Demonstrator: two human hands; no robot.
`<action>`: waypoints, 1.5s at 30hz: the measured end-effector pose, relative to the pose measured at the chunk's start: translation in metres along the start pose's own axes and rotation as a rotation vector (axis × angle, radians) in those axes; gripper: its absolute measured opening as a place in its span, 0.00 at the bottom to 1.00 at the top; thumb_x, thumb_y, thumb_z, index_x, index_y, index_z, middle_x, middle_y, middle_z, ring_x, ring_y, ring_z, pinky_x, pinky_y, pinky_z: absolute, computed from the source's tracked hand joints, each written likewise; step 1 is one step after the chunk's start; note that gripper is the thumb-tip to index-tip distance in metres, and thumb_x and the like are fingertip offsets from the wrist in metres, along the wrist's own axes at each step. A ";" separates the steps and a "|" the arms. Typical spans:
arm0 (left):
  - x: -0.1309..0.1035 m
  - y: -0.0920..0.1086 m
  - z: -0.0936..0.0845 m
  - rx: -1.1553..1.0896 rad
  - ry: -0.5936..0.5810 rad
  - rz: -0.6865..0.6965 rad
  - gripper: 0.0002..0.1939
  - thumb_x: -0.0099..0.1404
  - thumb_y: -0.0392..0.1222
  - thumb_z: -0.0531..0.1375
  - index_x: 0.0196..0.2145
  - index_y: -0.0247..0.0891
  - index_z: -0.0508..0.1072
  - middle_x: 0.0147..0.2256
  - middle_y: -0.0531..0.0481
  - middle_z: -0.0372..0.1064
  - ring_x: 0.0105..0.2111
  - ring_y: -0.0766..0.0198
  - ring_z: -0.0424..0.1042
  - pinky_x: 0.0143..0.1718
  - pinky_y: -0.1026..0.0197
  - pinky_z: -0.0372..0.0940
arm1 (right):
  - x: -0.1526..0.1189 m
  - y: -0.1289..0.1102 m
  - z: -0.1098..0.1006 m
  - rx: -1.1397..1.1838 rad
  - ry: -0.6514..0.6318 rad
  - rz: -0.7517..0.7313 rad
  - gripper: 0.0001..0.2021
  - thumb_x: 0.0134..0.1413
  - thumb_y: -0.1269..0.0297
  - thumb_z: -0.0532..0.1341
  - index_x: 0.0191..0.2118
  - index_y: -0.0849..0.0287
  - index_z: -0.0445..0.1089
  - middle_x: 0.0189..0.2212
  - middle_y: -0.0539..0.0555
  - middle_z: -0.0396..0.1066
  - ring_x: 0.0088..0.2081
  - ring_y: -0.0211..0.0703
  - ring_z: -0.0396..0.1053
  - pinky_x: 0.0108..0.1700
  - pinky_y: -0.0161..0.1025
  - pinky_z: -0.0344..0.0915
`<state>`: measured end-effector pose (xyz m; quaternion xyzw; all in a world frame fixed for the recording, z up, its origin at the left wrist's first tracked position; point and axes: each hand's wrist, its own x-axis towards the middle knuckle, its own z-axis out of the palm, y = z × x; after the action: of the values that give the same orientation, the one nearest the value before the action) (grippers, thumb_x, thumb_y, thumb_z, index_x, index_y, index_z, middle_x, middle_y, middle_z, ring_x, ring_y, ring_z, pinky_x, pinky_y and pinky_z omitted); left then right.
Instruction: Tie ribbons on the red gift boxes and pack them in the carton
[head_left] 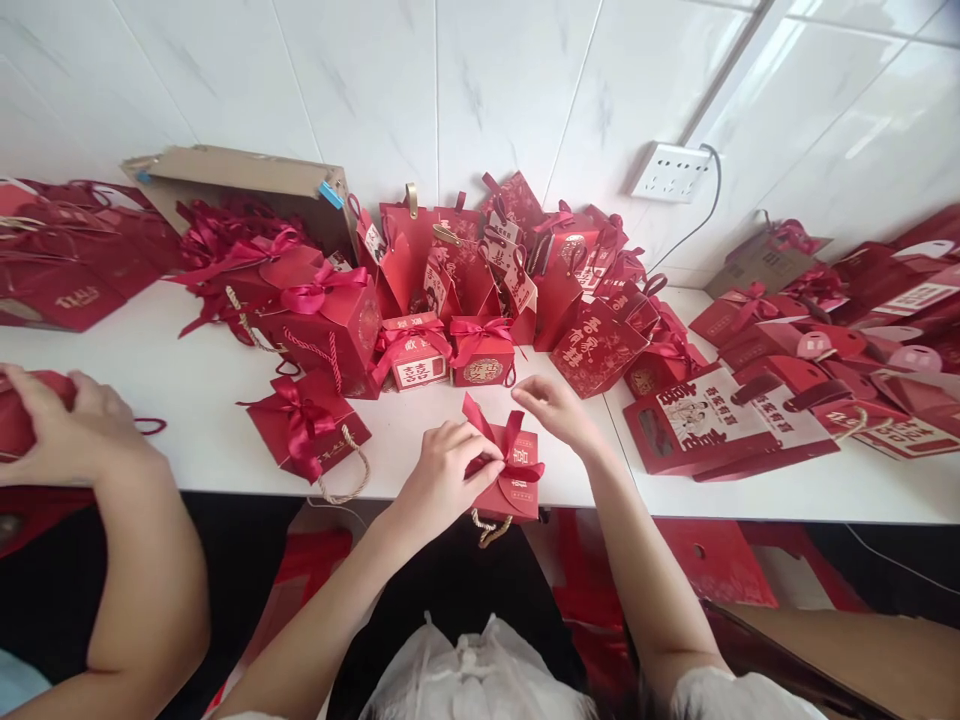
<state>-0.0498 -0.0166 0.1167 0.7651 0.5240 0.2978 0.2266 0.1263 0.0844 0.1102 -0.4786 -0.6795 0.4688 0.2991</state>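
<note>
A small red box (517, 497) with a ribbon bow (525, 462) and a twisted cord handle lies at the table's front edge, right before me. My left hand (450, 470) pinches the left part of the bow between thumb and fingers. Just above the bow on the right is my right hand (551, 408), its thumb and fingertips curled close together near an upright ribbon end; whether they hold anything is too small to tell.
Red gift boxes (600, 345) crowd the back of the white table (420, 430). A carton (247, 172) of ribbons stands behind. Bow box (274, 430) sits left, flat bags (705, 420) right. Another person's hands (67, 430) hold a red box at far left.
</note>
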 end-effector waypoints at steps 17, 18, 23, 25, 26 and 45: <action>0.000 0.002 0.001 0.024 0.000 -0.025 0.04 0.64 0.36 0.58 0.32 0.39 0.72 0.32 0.52 0.68 0.38 0.61 0.65 0.45 0.55 0.56 | 0.007 -0.041 0.024 -0.125 -0.176 -0.089 0.08 0.51 0.65 0.60 0.23 0.61 0.67 0.20 0.46 0.66 0.24 0.33 0.62 0.29 0.33 0.58; 0.000 0.002 0.001 0.026 0.003 -0.022 0.04 0.64 0.36 0.58 0.32 0.39 0.72 0.32 0.53 0.68 0.38 0.61 0.65 0.45 0.56 0.56 | 0.009 -0.040 0.026 -0.135 -0.152 -0.086 0.08 0.51 0.66 0.60 0.23 0.61 0.67 0.20 0.46 0.66 0.24 0.33 0.62 0.29 0.33 0.58; 0.001 0.002 0.000 0.040 0.012 -0.008 0.04 0.64 0.36 0.58 0.31 0.40 0.72 0.31 0.54 0.69 0.37 0.62 0.66 0.44 0.56 0.57 | 0.006 -0.033 0.030 -0.133 0.062 -0.099 0.06 0.52 0.63 0.59 0.28 0.60 0.66 0.28 0.50 0.71 0.29 0.37 0.66 0.34 0.35 0.62; 0.001 0.001 0.000 0.037 0.016 -0.010 0.03 0.64 0.36 0.59 0.31 0.40 0.72 0.31 0.54 0.69 0.36 0.62 0.66 0.44 0.57 0.57 | -0.010 -0.031 0.025 -0.103 0.260 -0.139 0.09 0.54 0.58 0.59 0.33 0.59 0.65 0.31 0.52 0.71 0.31 0.38 0.67 0.35 0.35 0.62; 0.001 0.001 0.000 0.031 0.017 -0.013 0.03 0.63 0.36 0.59 0.31 0.40 0.72 0.31 0.55 0.70 0.36 0.63 0.66 0.44 0.57 0.57 | -0.021 -0.030 0.022 -0.105 0.350 -0.130 0.11 0.54 0.54 0.58 0.33 0.58 0.65 0.29 0.51 0.69 0.30 0.38 0.66 0.34 0.35 0.62; -0.020 -0.010 0.004 -0.279 0.244 -0.396 0.13 0.63 0.51 0.53 0.28 0.39 0.61 0.25 0.55 0.58 0.26 0.66 0.61 0.31 0.63 0.61 | -0.095 -0.012 0.023 -0.009 0.022 0.095 0.18 0.57 0.52 0.52 0.21 0.58 0.54 0.19 0.46 0.52 0.24 0.35 0.51 0.27 0.33 0.52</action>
<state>-0.0591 -0.0320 0.1035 0.5676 0.6406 0.4070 0.3190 0.1360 -0.0132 0.1166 -0.5167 -0.6547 0.4743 0.2819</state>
